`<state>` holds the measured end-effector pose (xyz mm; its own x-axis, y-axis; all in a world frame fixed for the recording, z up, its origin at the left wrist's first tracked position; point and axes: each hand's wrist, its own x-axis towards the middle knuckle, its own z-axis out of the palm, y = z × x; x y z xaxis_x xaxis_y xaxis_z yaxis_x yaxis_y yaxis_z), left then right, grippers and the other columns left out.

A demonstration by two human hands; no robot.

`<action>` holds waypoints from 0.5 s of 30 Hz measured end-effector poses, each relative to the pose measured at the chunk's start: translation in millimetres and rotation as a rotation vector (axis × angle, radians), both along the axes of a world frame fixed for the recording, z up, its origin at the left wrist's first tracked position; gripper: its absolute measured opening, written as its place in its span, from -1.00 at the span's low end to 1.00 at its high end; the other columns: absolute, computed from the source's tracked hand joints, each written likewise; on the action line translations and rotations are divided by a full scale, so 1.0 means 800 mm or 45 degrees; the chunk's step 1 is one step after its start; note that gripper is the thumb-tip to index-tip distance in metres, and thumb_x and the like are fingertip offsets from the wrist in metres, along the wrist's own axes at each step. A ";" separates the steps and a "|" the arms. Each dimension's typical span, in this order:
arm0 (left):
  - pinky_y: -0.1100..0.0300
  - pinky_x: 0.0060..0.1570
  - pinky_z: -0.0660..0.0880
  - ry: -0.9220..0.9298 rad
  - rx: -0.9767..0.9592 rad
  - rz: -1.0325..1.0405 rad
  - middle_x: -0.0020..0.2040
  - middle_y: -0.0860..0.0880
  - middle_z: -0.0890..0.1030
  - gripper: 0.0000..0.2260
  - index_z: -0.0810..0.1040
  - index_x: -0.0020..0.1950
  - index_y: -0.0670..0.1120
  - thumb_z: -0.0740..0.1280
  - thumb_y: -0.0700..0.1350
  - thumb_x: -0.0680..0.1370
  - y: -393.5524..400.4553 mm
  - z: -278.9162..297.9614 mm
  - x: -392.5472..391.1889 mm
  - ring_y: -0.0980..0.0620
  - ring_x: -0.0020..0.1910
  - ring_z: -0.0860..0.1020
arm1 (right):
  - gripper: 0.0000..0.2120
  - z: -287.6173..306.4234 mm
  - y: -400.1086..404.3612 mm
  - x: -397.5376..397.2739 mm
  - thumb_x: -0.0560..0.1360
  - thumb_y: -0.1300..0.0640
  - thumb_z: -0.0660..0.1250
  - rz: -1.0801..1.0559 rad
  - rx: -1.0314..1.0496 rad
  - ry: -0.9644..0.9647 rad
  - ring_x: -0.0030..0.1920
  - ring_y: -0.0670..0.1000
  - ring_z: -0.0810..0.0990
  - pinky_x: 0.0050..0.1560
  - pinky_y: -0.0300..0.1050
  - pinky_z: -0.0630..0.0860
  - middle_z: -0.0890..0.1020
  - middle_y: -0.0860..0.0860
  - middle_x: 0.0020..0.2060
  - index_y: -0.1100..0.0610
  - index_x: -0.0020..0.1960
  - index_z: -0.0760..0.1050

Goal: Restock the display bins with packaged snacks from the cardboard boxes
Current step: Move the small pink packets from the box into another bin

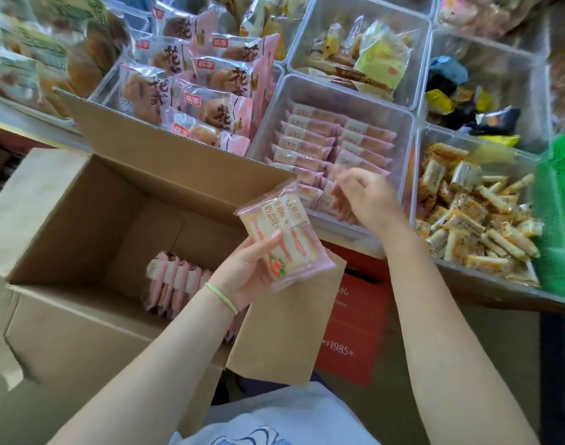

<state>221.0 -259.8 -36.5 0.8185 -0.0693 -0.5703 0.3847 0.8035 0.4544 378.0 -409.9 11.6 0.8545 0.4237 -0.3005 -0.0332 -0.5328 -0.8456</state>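
Left hand [246, 268] nearest, thumb and fingers curled round a pink snack pack [286, 239], held flat above the right edge of the open cardboard box [82, 226]. Green band [221, 298] on that wrist. Row of matching pink packs [175, 284] standing on edge in the box bottom, near its front wall. Right hand [364, 200] over the near end of the clear display bin [400, 123], fingers curled down toward the packs there; blurred, so cannot tell whether pinching one or holding nothing. Bin filled with two rows of the same pink packs [332, 146], overlapping like shingles. Just right of it, another clear bin [435, 136] heaped with yellow-orange wrapped sticks [474, 220]. Behind that, bin of dark and yellow wrapped pieces [461, 101]. Behind the pink bin, bin of pale yellow packets [371, 56]. Left of the pink bin, large bread packs with pink edges [210, 85] stacked behind the box's rear flap. Green mesh basket [560, 213] at far right edge. Red carton [355, 332] below the bins, beside the box's right flap.
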 end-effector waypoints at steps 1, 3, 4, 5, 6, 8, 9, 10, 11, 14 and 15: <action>-0.06 0.19 0.56 -0.042 -0.040 0.005 0.28 -0.20 0.59 -0.67 0.54 0.33 -0.11 0.34 -0.11 0.57 -0.008 0.005 0.008 -0.17 0.23 0.59 | -0.62 0.007 -0.008 -0.014 0.54 -0.26 0.29 0.119 0.001 0.171 -0.26 -0.10 0.66 -0.24 -0.15 0.57 0.68 -0.04 -0.24 0.07 -0.08 0.58; -0.13 0.27 0.49 -0.139 -0.045 -0.033 0.32 -0.22 0.55 -0.68 0.52 0.35 -0.14 0.29 -0.14 0.60 -0.023 0.012 0.022 -0.18 0.26 0.56 | -0.55 0.011 -0.016 -0.031 0.40 -0.28 0.42 0.322 -0.077 0.298 -0.05 -0.17 0.68 -0.09 -0.19 0.63 0.70 -0.12 -0.03 -0.02 0.14 0.58; -0.15 0.31 0.45 -0.164 0.006 -0.067 0.33 -0.22 0.54 -0.65 0.49 0.38 -0.16 0.29 -0.13 0.60 -0.028 0.012 0.028 -0.18 0.29 0.54 | -0.55 0.010 -0.019 -0.034 0.40 -0.22 0.47 0.351 -0.097 0.275 -0.01 -0.20 0.67 -0.06 -0.21 0.63 0.69 -0.15 0.01 -0.04 0.20 0.57; -0.13 0.32 0.44 -0.143 0.094 -0.092 0.31 -0.21 0.56 -0.65 0.48 0.38 -0.17 0.31 -0.11 0.60 -0.031 0.011 0.032 -0.16 0.28 0.54 | -0.60 0.011 -0.021 -0.033 0.43 -0.14 0.50 0.324 -0.109 0.212 -0.02 -0.22 0.66 -0.06 -0.24 0.62 0.69 -0.16 0.01 -0.03 0.21 0.57; -0.09 0.32 0.45 -0.081 0.227 -0.108 0.25 -0.19 0.60 -0.68 0.50 0.33 -0.15 0.32 -0.09 0.60 -0.032 0.008 0.033 -0.14 0.26 0.56 | -0.66 0.011 -0.025 -0.029 0.45 -0.05 0.51 0.259 -0.092 0.135 -0.04 -0.25 0.65 -0.10 -0.28 0.60 0.69 -0.16 -0.01 -0.02 0.18 0.59; -0.01 0.24 0.52 0.078 0.512 -0.107 0.12 -0.15 0.62 -0.79 0.53 0.21 -0.10 0.34 -0.08 0.61 -0.030 -0.002 0.029 -0.11 0.20 0.58 | -0.77 0.016 -0.033 -0.015 0.48 0.06 0.50 0.041 -0.041 -0.052 -0.16 -0.26 0.62 -0.20 -0.35 0.52 0.67 -0.15 -0.08 -0.01 0.11 0.59; 0.04 0.18 0.55 0.132 0.605 -0.095 0.07 -0.14 0.62 -0.83 0.53 0.18 -0.09 0.33 -0.10 0.61 -0.027 -0.007 0.025 -0.08 0.15 0.59 | -0.81 0.019 -0.037 -0.006 0.49 0.07 0.48 -0.066 -0.045 -0.184 -0.21 -0.23 0.59 -0.23 -0.33 0.49 0.66 -0.13 -0.12 0.00 0.09 0.58; 0.07 0.12 0.56 0.163 0.661 -0.085 0.02 -0.12 0.61 -0.85 0.54 0.17 -0.10 0.32 -0.13 0.62 -0.026 -0.012 0.020 -0.04 0.08 0.59 | -0.83 0.019 -0.040 0.005 0.50 0.05 0.46 -0.137 -0.107 -0.331 -0.23 -0.19 0.56 -0.24 -0.27 0.48 0.65 -0.10 -0.14 0.01 0.08 0.57; 0.08 0.06 0.56 0.185 0.701 -0.083 -0.02 -0.11 0.61 -0.85 0.55 0.17 -0.12 0.30 -0.16 0.62 -0.025 -0.014 0.016 -0.01 0.02 0.58 | -0.83 0.017 -0.042 0.016 0.52 0.04 0.44 -0.149 -0.216 -0.464 -0.20 -0.11 0.56 -0.23 -0.19 0.48 0.63 -0.07 -0.13 0.03 0.08 0.56; 0.08 0.01 0.55 0.233 0.762 -0.119 -0.06 -0.10 0.61 -0.84 0.57 0.17 -0.16 0.28 -0.21 0.62 -0.023 -0.015 0.009 0.02 -0.07 0.58 | -0.88 0.004 -0.031 0.050 0.53 0.03 0.38 0.112 -0.804 -0.626 -0.10 0.11 0.55 -0.19 -0.07 0.42 0.57 0.01 -0.12 0.05 0.00 0.49; 0.09 -0.01 0.55 0.236 0.768 -0.131 -0.07 -0.09 0.62 -0.84 0.57 0.16 -0.16 0.27 -0.21 0.62 -0.022 -0.014 0.007 0.03 -0.08 0.58 | -0.92 -0.003 -0.020 0.059 0.53 0.07 0.35 0.275 -1.031 -0.604 -0.07 0.14 0.56 -0.18 -0.06 0.41 0.56 0.02 -0.11 0.06 -0.01 0.49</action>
<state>226.7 -277.5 -47.7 0.7085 0.2352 -0.6653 0.5620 0.3822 0.7336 425.2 -425.9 8.9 0.8903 0.4018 -0.2143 0.3845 -0.9154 -0.1190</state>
